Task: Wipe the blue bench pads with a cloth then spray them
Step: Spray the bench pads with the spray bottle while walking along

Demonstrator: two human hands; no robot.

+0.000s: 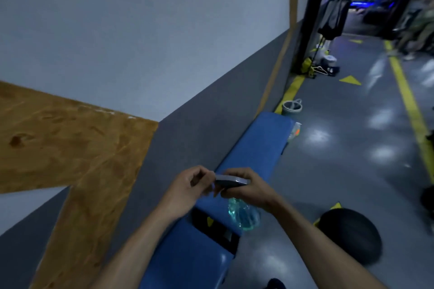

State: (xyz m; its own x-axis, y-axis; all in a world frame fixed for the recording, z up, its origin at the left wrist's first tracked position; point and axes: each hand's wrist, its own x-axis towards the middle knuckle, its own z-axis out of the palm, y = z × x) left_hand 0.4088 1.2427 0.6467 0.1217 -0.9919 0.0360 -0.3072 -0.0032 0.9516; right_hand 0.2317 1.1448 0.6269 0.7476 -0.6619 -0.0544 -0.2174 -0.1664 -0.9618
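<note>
We see our right hand (244,186) gripping the spray bottle (243,214) by its head above the 2 blue bench pads (256,145). Our left hand (190,186) pinches the nozzle tip. A dark ball (350,234) lies on the floor (340,171).

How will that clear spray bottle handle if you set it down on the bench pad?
The spray bottle looks rigid, with blue liquid low in its rounded body, so probably bottom-heavy. The right hand grips its neck and the left hand pinches the head. The blue pad looks cushioned, so it may wobble.
</note>
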